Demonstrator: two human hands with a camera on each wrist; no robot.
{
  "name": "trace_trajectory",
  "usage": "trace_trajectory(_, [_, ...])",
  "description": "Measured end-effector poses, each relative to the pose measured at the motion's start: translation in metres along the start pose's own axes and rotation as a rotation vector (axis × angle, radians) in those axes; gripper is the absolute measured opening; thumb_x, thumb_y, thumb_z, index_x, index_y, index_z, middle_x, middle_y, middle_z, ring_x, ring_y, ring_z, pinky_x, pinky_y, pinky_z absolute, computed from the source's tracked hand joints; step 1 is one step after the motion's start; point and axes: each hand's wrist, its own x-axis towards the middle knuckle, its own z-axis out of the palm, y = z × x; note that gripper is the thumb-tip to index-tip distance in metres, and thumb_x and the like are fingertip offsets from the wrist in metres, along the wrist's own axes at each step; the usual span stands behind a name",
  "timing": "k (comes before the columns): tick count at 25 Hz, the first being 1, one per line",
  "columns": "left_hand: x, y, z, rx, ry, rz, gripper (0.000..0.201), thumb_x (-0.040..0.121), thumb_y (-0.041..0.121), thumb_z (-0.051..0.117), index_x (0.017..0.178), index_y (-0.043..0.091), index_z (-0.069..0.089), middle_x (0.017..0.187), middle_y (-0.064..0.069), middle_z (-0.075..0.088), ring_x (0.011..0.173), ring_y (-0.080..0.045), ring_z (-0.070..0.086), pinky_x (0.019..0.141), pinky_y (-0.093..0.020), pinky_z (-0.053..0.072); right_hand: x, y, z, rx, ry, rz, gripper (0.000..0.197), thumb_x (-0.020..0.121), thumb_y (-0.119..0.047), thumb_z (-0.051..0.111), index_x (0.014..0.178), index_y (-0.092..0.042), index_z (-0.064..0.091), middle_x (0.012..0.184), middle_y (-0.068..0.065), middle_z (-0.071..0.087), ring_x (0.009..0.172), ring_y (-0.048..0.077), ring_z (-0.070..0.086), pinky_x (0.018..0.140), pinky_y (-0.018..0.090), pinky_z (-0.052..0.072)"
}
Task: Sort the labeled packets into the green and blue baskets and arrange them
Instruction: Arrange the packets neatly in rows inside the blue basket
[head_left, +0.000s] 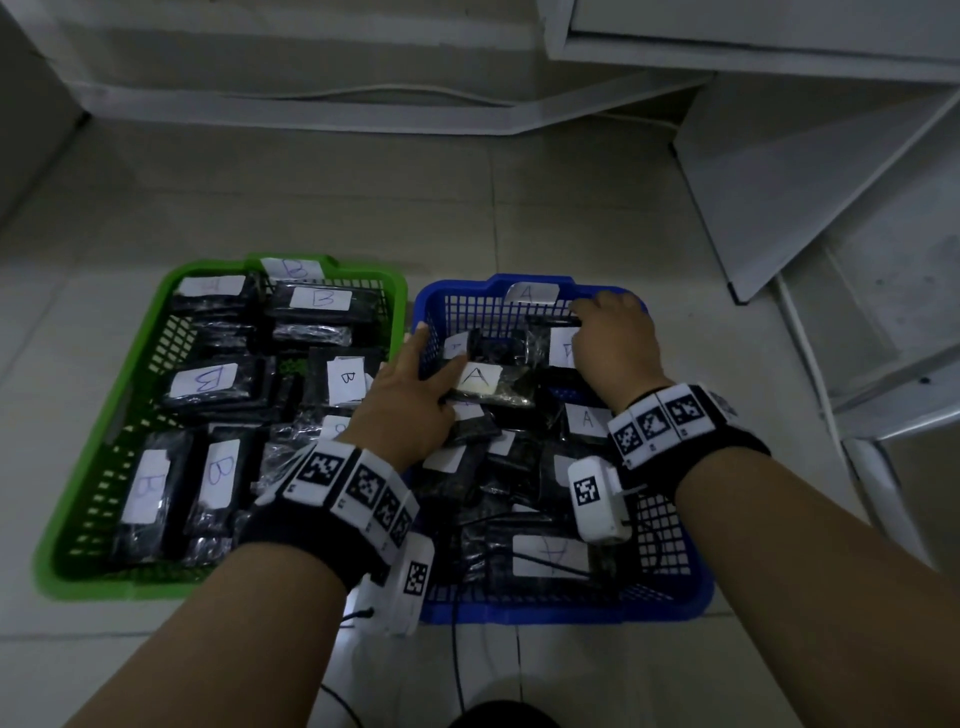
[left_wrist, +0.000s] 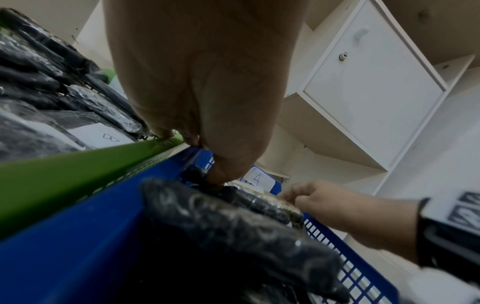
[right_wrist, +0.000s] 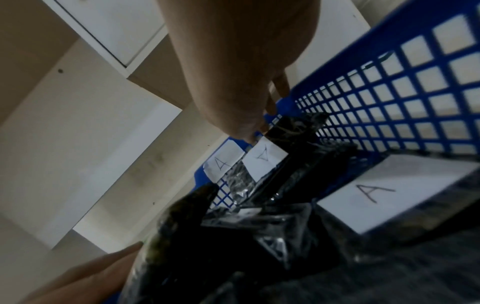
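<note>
Hands (head_left: 410, 400) reaching forward, into blue basket (head_left: 675, 597)

Dim light. Pale tiled floor (head_left: 322, 208) beyond fingers, grout lines crossing. White cabinet (left_wrist: 374, 82) with small round lock (left_wrist: 343, 56) right of fingers. White shelf panels (head_left: 810, 171) leaning, farther right. Thin cable (head_left: 395, 93) along far wall base.

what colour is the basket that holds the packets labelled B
Green: the plastic mesh basket on the left holds the B-labelled packets, clearest in the head view.
</note>
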Motion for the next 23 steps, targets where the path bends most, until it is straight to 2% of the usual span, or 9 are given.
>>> trace_trajectory(3, [0.000,0.001,0.000,0.008,0.000,-0.006,0.058,0.097,0.025,0.043,0.147,0.041,0.019,0.157,0.004,-0.020,0.146,-0.025,-0.006,0.120,-0.038,0.008,-0.006,0.000,0.009,-0.037,-0.215,-0.069,0.076,0.083,-0.038,0.059,0.148,-0.027,0.021,0.149,0.010,0.026,0.134,0.036,0.026,0.106,0.053,0.030])
trace_trajectory(5, [-0.001,0.001,0.000,0.012,0.001,-0.006,0.058,0.097,0.025,0.042,0.147,0.041,0.019,0.158,0.004,-0.019,0.146,-0.026,-0.005,0.120,-0.038,0.008,-0.006,0.002,0.014,-0.141,-0.295,-0.119,0.087,0.081,-0.040,0.065,0.150,-0.028,0.013,0.150,0.013,0.018,0.133,0.040,0.025,0.105,0.056,0.033])
trace_trajectory(8, [-0.001,0.001,-0.001,0.013,-0.001,0.002,0.057,0.097,0.025,0.042,0.147,0.041,0.020,0.158,0.003,-0.019,0.147,-0.025,-0.004,0.120,-0.039,0.009,0.002,0.002,0.013,-0.194,-0.244,-0.148,0.080,0.083,-0.027,0.068,0.148,-0.022,0.022,0.145,0.015,0.025,0.125,0.042,0.035,0.098,0.055,0.041])
trace_trajectory(11, [-0.001,0.002,-0.002,0.013,0.000,-0.001,0.057,0.097,0.025,0.042,0.147,0.040,0.019,0.158,0.003,-0.020,0.147,-0.025,-0.005,0.120,-0.038,0.007,0.007,0.006,0.006,-0.133,-0.313,-0.123,0.087,0.071,-0.039,0.078,0.143,-0.024,0.030,0.141,0.009,0.034,0.127,0.038,0.036,0.101,0.055,0.037])
trace_trajectory(15, [-0.002,0.003,-0.002,0.012,0.000,-0.001,0.058,0.097,0.025,0.042,0.148,0.041,0.019,0.158,0.003,-0.019,0.146,-0.025,-0.005,0.119,-0.037,0.006,0.007,0.014,0.003,-0.040,-0.371,-0.103,0.102,0.060,-0.045,0.082,0.144,-0.029,0.026,0.141,0.009,0.031,0.128,0.036,0.033,0.104,0.051,0.037])
trace_trajectory(18, [-0.001,0.001,-0.002,0.003,-0.001,-0.001,0.058,0.097,0.024,0.042,0.147,0.041,0.020,0.158,0.004,-0.019,0.146,-0.025,-0.005,0.120,-0.037,0.007,0.011,0.015,-0.005,0.072,-0.317,-0.089,0.090,0.065,-0.045,0.080,0.141,-0.031,0.033,0.137,0.008,0.040,0.124,0.033,0.041,0.099,0.045,0.043])
trace_trajectory(21, [-0.001,0.001,-0.001,0.002,0.006,0.003,0.057,0.097,0.024,0.042,0.147,0.041,0.020,0.158,0.004,-0.019,0.147,-0.025,-0.005,0.120,-0.037,0.007,0.012,0.013,-0.003,-0.062,-0.289,-0.103,0.072,0.077,-0.043,0.072,0.140,-0.030,0.039,0.136,0.008,0.043,0.124,0.033,0.041,0.097,0.044,0.044])
trace_trajectory(23, [-0.001,0.001,-0.001,0.009,0.004,0.006,0.057,0.097,0.024,0.041,0.147,0.041,0.020,0.158,0.004,-0.020,0.146,-0.025,-0.005,0.120,-0.038,0.007,0.012,0.014,0.000,-0.025,-0.311,-0.098,0.074,0.074,-0.042,0.076,0.137,-0.028,0.041,0.134,0.007,0.045,0.121,0.032,0.044,0.094,0.042,0.046])
